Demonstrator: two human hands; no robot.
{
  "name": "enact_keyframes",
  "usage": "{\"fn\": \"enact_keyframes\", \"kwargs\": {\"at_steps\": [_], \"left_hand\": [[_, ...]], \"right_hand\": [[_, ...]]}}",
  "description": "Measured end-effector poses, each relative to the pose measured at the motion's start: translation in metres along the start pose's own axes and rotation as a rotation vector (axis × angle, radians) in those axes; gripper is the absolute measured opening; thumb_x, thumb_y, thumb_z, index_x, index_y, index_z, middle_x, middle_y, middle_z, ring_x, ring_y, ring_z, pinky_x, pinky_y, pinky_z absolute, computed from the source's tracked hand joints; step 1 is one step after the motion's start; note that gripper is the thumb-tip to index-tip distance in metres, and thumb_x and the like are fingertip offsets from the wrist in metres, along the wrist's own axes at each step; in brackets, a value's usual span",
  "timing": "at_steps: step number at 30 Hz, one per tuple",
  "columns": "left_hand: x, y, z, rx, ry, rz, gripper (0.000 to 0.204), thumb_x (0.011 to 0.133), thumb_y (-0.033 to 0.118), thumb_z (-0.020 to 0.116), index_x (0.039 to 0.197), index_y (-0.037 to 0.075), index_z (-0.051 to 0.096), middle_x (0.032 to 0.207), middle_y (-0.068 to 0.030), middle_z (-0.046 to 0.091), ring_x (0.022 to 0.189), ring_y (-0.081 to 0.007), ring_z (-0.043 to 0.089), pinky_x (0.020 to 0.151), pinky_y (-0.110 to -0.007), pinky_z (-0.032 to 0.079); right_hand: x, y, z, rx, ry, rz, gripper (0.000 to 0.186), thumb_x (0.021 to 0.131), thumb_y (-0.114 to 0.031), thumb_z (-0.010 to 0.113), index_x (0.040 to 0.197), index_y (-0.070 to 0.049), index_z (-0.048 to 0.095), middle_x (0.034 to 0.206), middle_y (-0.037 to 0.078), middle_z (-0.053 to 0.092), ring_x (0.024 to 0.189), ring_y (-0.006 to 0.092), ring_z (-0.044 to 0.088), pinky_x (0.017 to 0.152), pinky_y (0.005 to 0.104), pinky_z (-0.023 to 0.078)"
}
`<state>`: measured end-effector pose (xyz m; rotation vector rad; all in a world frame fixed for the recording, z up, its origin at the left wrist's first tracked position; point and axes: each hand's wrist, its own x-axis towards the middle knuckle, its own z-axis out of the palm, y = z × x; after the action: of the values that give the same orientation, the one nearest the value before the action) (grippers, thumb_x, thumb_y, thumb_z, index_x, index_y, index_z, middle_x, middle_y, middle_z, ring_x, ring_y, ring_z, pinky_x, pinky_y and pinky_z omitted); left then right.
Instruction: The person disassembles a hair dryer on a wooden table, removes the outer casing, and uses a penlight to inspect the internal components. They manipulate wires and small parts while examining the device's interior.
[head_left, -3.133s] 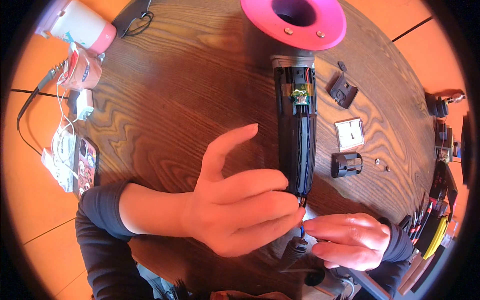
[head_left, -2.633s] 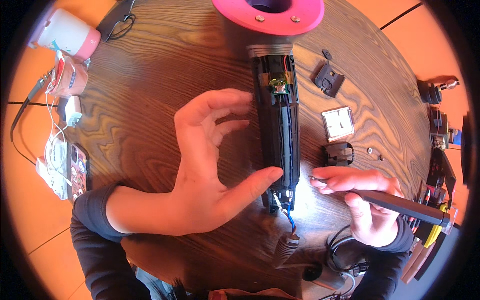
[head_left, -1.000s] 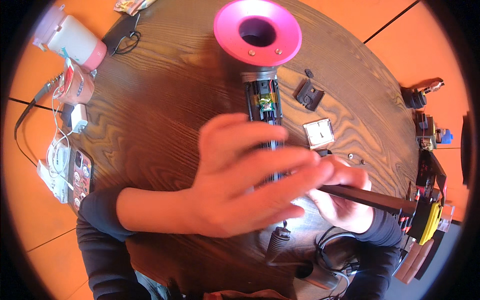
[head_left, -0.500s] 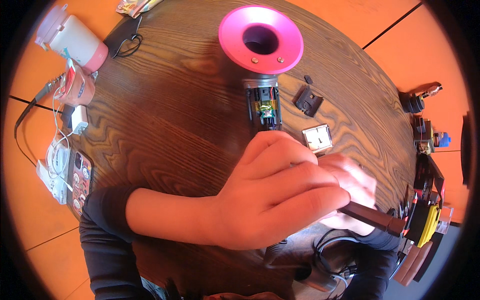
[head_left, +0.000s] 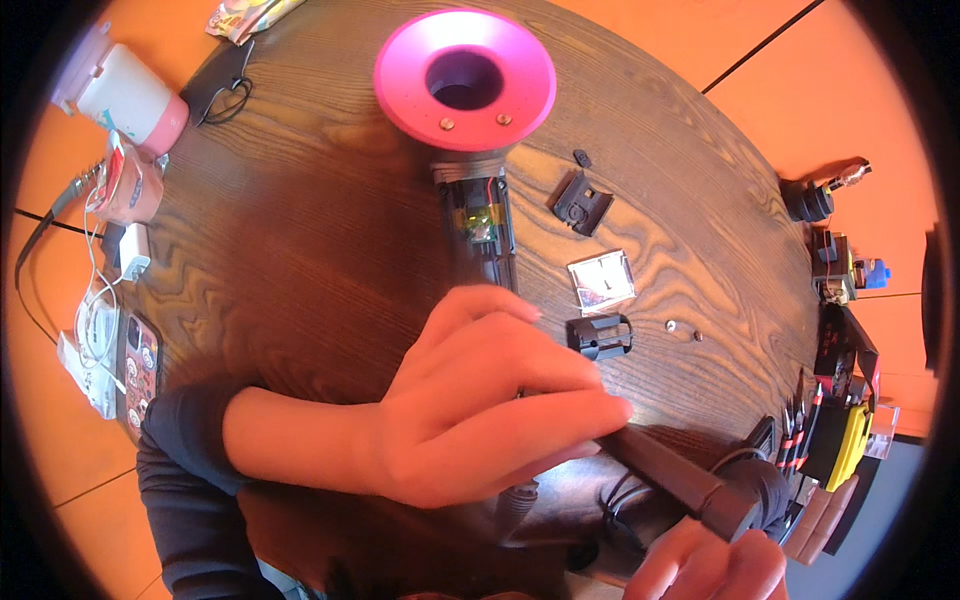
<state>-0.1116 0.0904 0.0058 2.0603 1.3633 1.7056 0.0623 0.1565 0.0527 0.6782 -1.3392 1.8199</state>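
Observation:
A hair dryer (head_left: 465, 130) with a pink ring lies on the table, ring end away from me. Its dark handle is opened, baring a small circuit board (head_left: 481, 224) and wires. My left hand (head_left: 490, 400) is closed over the near end of that handle, hiding it. From its fingers a dark brown bar-shaped tool (head_left: 670, 465) slants down to the right. My right hand (head_left: 710, 565) is at the lower edge, fingers curled beside the tool's far end; what they hold is hidden. A dark slotted sleeve (head_left: 600, 337) lies just beyond my left hand.
Right of the dryer lie a black plastic cover (head_left: 580, 205), a shiny square piece (head_left: 601, 281) and a small screw-like part (head_left: 671, 326). Pens or tools and a yellow item (head_left: 852, 445) line the right edge. A phone (head_left: 141, 355), charger (head_left: 134, 250) and tumbler (head_left: 130, 95) stand left.
My right hand has come out from behind my left and moved down to the lower right. The view has shifted, and the dark sleeve and small parts now show.

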Motion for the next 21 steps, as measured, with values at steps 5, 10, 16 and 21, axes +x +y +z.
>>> {"fn": "enact_keyframes", "kwargs": {"at_steps": [5, 10, 16, 21], "left_hand": [[-0.001, 0.002, 0.002, -0.017, 0.012, -0.022, 0.017, 0.082, 0.007, 0.057, 0.097, 0.0, 0.056, 0.086, -0.0109, 0.06, 0.078, -0.0185, 0.059, 0.088, -0.044, 0.038], [-0.001, 0.004, -0.001, 0.02, -0.027, -0.039, 0.015, 0.082, 0.002, 0.055, 0.097, -0.001, 0.056, 0.086, -0.0129, 0.059, 0.079, -0.0186, 0.06, 0.094, -0.047, 0.035], [-0.003, 0.001, -0.001, 0.016, -0.035, -0.004, 0.014, 0.084, 0.005, 0.054, 0.097, -0.001, 0.057, 0.09, -0.0128, 0.058, 0.08, -0.0181, 0.06, 0.096, -0.049, 0.033], [-0.006, 0.0, 0.002, -0.042, -0.029, 0.014, 0.015, 0.088, 0.009, 0.051, 0.099, 0.001, 0.057, 0.09, -0.0118, 0.056, 0.083, -0.0183, 0.059, 0.096, -0.052, 0.031]], "right_hand": [[-0.005, 0.006, 0.005, -0.049, 0.071, -0.018, 0.027, 0.078, -0.004, 0.06, 0.1, -0.018, 0.063, 0.091, 0.013, 0.053, 0.07, 0.0223, 0.052, 0.053, 0.028, 0.043], [-0.003, 0.0, 0.008, -0.086, 0.096, 0.063, 0.024, 0.077, -0.004, 0.062, 0.098, -0.016, 0.063, 0.089, 0.012, 0.054, 0.069, 0.0222, 0.053, 0.053, 0.0284, 0.043], [-0.004, -0.013, 0.003, -0.116, 0.029, 0.175, 0.02, 0.075, -0.003, 0.063, 0.091, -0.014, 0.061, 0.086, 0.011, 0.055, 0.068, 0.0211, 0.054, 0.054, 0.0288, 0.043], [0.009, -0.012, -0.013, -0.978, -0.093, -0.045, 0.034, 0.079, -0.026, 0.061, 0.11, -0.014, 0.051, 0.107, 0.011, 0.05, 0.085, 0.025, 0.053, 0.064, 0.0396, 0.045]]}}
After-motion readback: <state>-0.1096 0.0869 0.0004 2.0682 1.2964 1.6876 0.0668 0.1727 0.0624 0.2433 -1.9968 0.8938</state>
